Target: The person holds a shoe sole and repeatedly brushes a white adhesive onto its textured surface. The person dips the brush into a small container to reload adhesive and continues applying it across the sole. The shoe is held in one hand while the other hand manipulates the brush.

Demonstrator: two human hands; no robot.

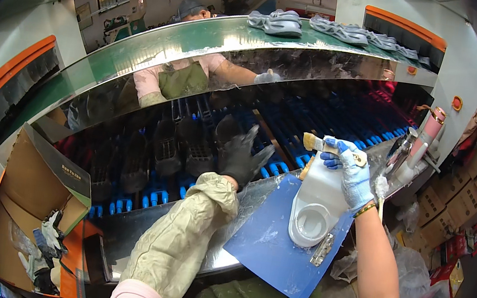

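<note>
My left hand (245,155), in a black glove with a pale sleeve cover up the forearm, reaches over a row of dark shoe soles (198,152). Its fingers are spread at the edge of one sole (228,130); whether they touch it I cannot tell. My right hand (353,172), in a white and blue glove, grips a flat brush (320,144) whose bristles point left. Below that hand lies a white plastic container (323,192) with a round cup-like opening (311,220), resting on a blue sheet (271,240).
Blue clips (154,199) line the machine bed's near edge. Above runs a green belt (206,36) carrying grey shoes (277,23); a shiny panel beneath mirrors a figure. At left stands an open carton (37,193) with gloves. A pink cylinder (432,125) is at right. Another person (192,11) is beyond.
</note>
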